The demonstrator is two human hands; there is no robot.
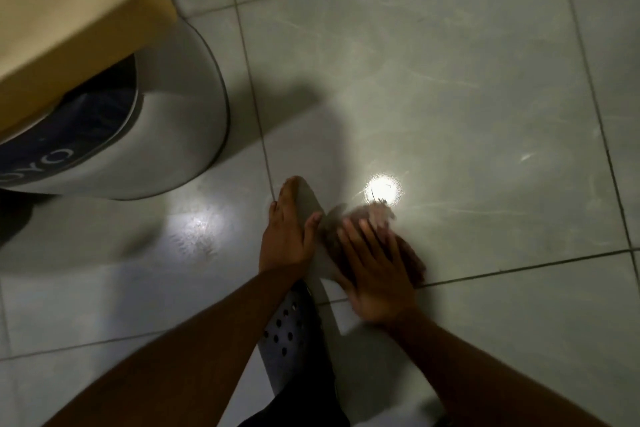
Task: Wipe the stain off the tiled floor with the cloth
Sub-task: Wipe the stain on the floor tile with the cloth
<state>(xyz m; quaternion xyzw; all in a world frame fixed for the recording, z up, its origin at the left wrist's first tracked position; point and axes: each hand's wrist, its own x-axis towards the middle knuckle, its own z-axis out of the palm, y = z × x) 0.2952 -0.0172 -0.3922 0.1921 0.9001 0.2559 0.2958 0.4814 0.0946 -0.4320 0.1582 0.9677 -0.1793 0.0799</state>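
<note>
A brownish cloth (410, 255) lies on the pale tiled floor (450, 97), just below a bright light reflection (382, 189). My right hand (377, 274) presses down on the cloth with spread fingers and is blurred by motion. The cloth's frayed far end (379, 211) reaches the edge of the glare. My left hand (287, 236) rests flat on the floor to the left of the cloth, fingers pointing away from me, holding nothing. I cannot make out a distinct stain; the cloth and the glare cover that spot.
A round grey bin (173, 135) with a dark blue band stands at the left, under a beige surface (69, 10). A grey perforated shoe (287, 336) sits between my forearms. Dark grout lines (519, 269) cross the tiles.
</note>
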